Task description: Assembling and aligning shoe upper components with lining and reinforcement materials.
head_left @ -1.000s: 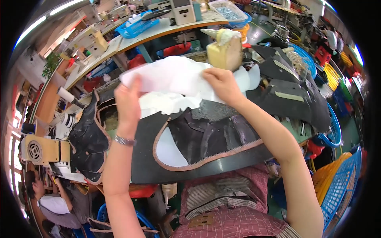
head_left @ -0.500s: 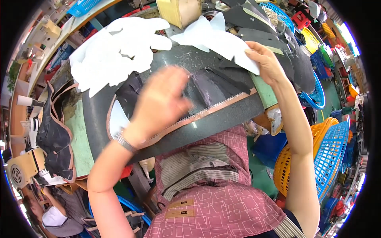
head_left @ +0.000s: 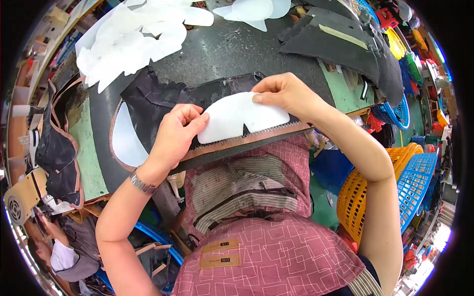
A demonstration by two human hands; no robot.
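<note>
The white notched panel (head_left: 232, 116) is lying right in front of me, over the near part of a black sewn piece (head_left: 195, 96), its notched edge facing me and running just beside the brown zigzag-stitched border (head_left: 269, 134); I can't tell whether it is resting fully flat or hovering slightly. My left fingers (head_left: 190, 109) are pinching its left end with no gap to spare, and my right fingers (head_left: 271, 83) are pinching its far edge toward the right. Gripping it at two spread points is probably holding the thin sheet level and letting me steer its angle, while leaving the notch and stitching in plain sight.

Farther out on the dark counter (head_left: 212, 49), a loose heap of white cut panels (head_left: 133, 44) is sitting far left, presumably set there to be within reach yet off the sewn piece. Black sheets (head_left: 331, 54) are lying at the far right, and another brown-edged black piece (head_left: 57, 148) is lying at the left. An orange basket (head_left: 355, 204) and a blue basket (head_left: 417, 177) are standing together off the counter's right side.
</note>
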